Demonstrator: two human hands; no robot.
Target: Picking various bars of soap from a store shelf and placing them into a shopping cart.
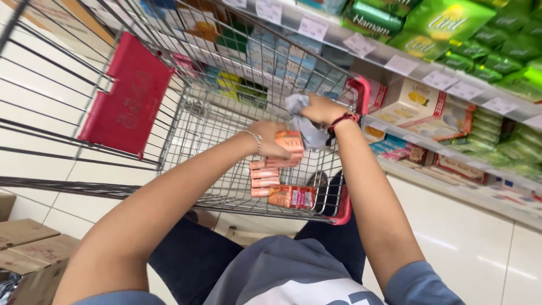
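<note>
Orange soap box (290, 141) sits over the wire trolley (226, 186), long axis running 9 to 3 o'clock. Left hand (271, 139) fingers wrapped closed around it. Right hand (322, 109), at 1 o'clock and just beside it, fingers bunched on a grey cloth (307, 127). More orange boxes (265, 178) stacked below at 6 o'clock.

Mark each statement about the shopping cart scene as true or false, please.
1. The left hand holds an orange pack. True.
2. The right hand grips a grey cloth. True.
3. The shopping cart holds no goods. False: orange packs lie in it.
4. The cart's child-seat flap is blue. False: it is red.
5. Green packs fill the upper shelf. True.
</note>
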